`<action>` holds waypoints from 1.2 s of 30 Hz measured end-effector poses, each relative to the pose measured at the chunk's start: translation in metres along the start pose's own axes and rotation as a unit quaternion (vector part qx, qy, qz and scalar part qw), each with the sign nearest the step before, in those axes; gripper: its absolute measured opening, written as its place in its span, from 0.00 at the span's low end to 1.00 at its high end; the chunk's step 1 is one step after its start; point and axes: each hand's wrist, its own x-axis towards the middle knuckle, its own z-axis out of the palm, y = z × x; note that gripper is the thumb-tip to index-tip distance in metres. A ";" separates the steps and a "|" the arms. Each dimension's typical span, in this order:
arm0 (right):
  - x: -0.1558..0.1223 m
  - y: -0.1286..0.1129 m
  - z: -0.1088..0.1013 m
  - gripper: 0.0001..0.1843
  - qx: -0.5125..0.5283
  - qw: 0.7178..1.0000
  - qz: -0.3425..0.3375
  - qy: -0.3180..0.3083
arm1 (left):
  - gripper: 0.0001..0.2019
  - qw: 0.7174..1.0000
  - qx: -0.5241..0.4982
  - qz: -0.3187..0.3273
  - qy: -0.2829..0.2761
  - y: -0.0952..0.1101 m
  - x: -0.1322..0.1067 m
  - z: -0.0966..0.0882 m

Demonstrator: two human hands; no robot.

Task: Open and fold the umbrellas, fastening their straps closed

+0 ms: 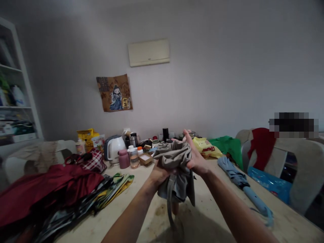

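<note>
Over the near middle of the table, a grey umbrella (174, 155) is held between both hands, its fabric bunched up on top. A grey strap and loose panels hang below, with a brownish handle end (174, 208) under them. My left hand (160, 173) wraps the bundle from the left side, just under the gathered folds. From the right, my right hand (196, 159) presses round the cloth, with one finger pointing up past its edge. Some fingers of both hands are hidden by the fabric.
On the left of the table (141, 216) lie a dark red umbrella (63, 182) and a green-yellow patterned one (116, 189). A blue umbrella (240, 182) lies on the right. A kettle (116, 148), several bottles and a yellow bag (207, 147) line the back. A person's head is blurred at right.
</note>
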 end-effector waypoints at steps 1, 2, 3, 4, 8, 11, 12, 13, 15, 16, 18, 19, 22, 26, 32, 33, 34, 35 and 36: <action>0.000 0.000 0.001 0.82 -0.020 1.000 -0.006 0.009 | 0.30 1.000 0.005 -0.003 -0.008 -0.007 -0.001 0.003; 0.000 0.001 0.002 0.82 -0.042 0.999 -0.007 0.023 | 0.29 1.000 0.008 -0.006 -0.014 -0.013 -0.003 0.007; -0.001 0.002 0.003 0.80 -0.069 0.997 -0.002 0.043 | 0.28 1.000 0.010 -0.007 -0.019 -0.019 -0.004 0.010; -0.001 0.004 0.004 0.75 -0.103 0.992 0.004 0.068 | 0.27 1.000 0.011 -0.008 -0.020 -0.025 -0.006 0.013; 0.001 0.006 0.008 0.49 -0.223 0.961 0.012 0.161 | 0.28 0.998 -0.006 -0.039 -0.041 -0.041 -0.006 0.013; 0.004 0.006 0.007 0.34 -0.273 0.941 -0.015 0.198 | 0.32 0.988 -0.062 -0.078 -0.117 -0.052 -0.003 -0.003; 0.004 0.007 0.006 0.31 -0.280 0.938 -0.024 0.204 | 0.32 0.984 -0.076 -0.085 -0.138 -0.055 -0.003 -0.009; 0.004 0.008 0.005 0.29 -0.283 0.936 -0.029 0.207 | 0.32 0.981 -0.081 -0.089 -0.153 -0.057 -0.003 -0.014; 0.004 0.008 0.003 0.28 -0.282 0.937 -0.027 0.204 | 0.30 0.982 -0.066 -0.087 -0.155 -0.060 -0.004 -0.018; 0.003 0.008 0.003 0.31 -0.278 0.941 -0.025 0.192 | 0.30 0.985 -0.052 -0.080 -0.144 -0.060 -0.005 -0.017; 0.003 0.006 0.003 0.42 -0.273 0.950 -0.027 0.147 | 0.31 0.991 -0.019 -0.047 -0.121 -0.059 -0.008 -0.009; 0.003 0.004 0.004 0.48 -0.275 0.953 -0.034 0.123 | 0.31 0.994 -0.003 -0.023 -0.109 -0.059 -0.009 -0.004; 0.002 0.001 0.010 0.49 -0.309 0.943 -0.047 0.111 | 0.33 0.994 0.043 0.034 -0.095 -0.057 -0.012 0.010; 0.002 0.002 0.013 0.20 -0.329 0.915 -0.054 0.229 | 0.33 0.987 0.020 0.005 -0.160 -0.063 -0.014 0.009; 0.003 0.007 0.001 0.16 -0.323 0.900 -0.058 0.286 | 0.38 0.938 -0.138 -0.114 -0.298 -0.068 -0.008 -0.024; 0.003 0.007 0.000 0.16 -0.327 0.899 -0.058 0.285 | 0.39 0.930 -0.132 -0.123 -0.320 -0.065 -0.007 -0.029; 0.003 0.007 -0.001 0.16 -0.330 0.898 -0.059 0.285 | 0.40 0.927 -0.122 -0.124 -0.332 -0.060 -0.005 -0.032; 0.003 0.007 -0.001 0.16 -0.331 0.897 -0.059 0.287 | 0.42 0.933 -0.110 -0.116 -0.322 -0.054 -0.004 -0.035; 0.003 0.007 -0.001 0.15 -0.331 0.896 -0.059 0.289 | 0.43 0.950 -0.094 -0.096 -0.283 -0.047 -0.004 -0.035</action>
